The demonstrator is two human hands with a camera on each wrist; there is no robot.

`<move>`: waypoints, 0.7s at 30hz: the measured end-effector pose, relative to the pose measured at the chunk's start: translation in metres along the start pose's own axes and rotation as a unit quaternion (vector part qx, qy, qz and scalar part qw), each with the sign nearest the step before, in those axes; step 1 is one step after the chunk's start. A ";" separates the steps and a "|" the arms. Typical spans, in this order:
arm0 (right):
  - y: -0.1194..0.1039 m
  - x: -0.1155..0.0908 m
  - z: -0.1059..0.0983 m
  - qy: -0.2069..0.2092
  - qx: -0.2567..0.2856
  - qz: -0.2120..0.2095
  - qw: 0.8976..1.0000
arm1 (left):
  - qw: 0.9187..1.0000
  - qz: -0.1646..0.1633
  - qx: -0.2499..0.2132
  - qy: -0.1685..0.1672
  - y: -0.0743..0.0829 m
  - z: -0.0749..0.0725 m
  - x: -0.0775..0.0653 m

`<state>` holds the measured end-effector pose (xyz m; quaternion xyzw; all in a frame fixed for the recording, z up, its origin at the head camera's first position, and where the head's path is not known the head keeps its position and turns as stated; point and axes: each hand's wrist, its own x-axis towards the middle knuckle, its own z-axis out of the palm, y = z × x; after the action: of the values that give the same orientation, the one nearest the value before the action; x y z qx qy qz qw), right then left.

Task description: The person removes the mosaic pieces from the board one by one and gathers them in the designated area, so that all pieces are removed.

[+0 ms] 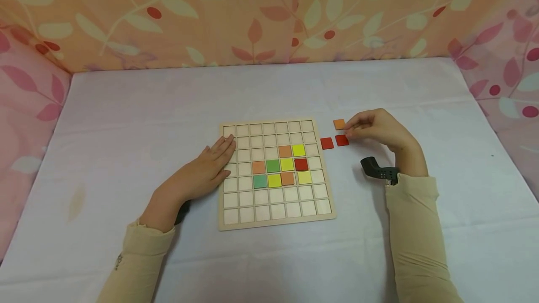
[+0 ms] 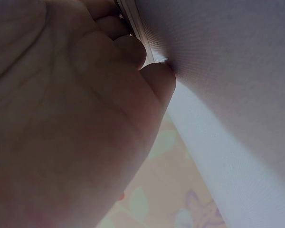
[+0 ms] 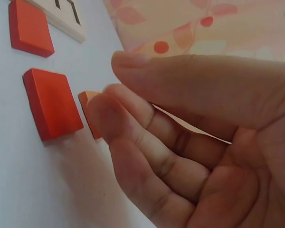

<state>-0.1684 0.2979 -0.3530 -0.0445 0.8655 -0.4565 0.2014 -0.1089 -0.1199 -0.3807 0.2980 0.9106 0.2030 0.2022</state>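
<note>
A wooden grid board [image 1: 276,222] lies on the table with several coloured square tiles in its middle cells, among them a green tile [image 1: 273,166], a teal tile [image 1: 259,181] and a red tile [image 1: 301,164]. My left hand [image 1: 205,170] rests on the board's left edge, its fingers stretched out over the rim. To the right of the board, my right hand [image 1: 376,129] hovers beside a loose orange tile [image 1: 339,124] and a loose red tile [image 1: 342,140]. In the right wrist view its thumb and fingers are loosely bent, with nothing between them; the fingertips partly cover the orange tile [image 3: 89,111].
A second loose red tile [image 1: 327,143] lies close to the board's right edge. White cloth [image 1: 139,102] covers the table. A black device [image 1: 379,169] is strapped to the right wrist. Patterned curtains [image 1: 269,18] stand along the back and sides.
</note>
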 end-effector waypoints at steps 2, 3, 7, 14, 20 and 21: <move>-0.001 0.000 0.001 -0.005 0.006 -0.003 1.000 | 1.000 -0.001 -0.001 0.000 0.000 0.000 0.000; -0.002 0.000 0.001 -0.006 0.008 -0.004 1.000 | 1.000 -0.001 -0.002 0.000 0.000 0.000 0.000; -0.004 0.001 0.004 -0.016 0.017 -0.018 1.000 | 1.000 -0.001 -0.005 0.000 -0.001 0.001 0.000; -0.011 0.002 0.012 -0.025 0.038 -0.030 0.999 | 1.000 -0.001 -0.003 0.004 -0.001 0.001 -0.001; -0.017 0.006 0.021 -0.041 0.037 -0.044 0.998 | 1.000 -0.002 -0.003 0.003 0.000 0.001 -0.001; -0.017 0.007 0.023 -0.043 0.035 -0.046 0.997 | 1.000 -0.003 -0.004 0.003 0.001 0.000 -0.001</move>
<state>-0.1675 0.2685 -0.3522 -0.0965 0.8367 -0.4927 0.2187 -0.1079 -0.1198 -0.3806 0.2942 0.9112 0.2068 0.2007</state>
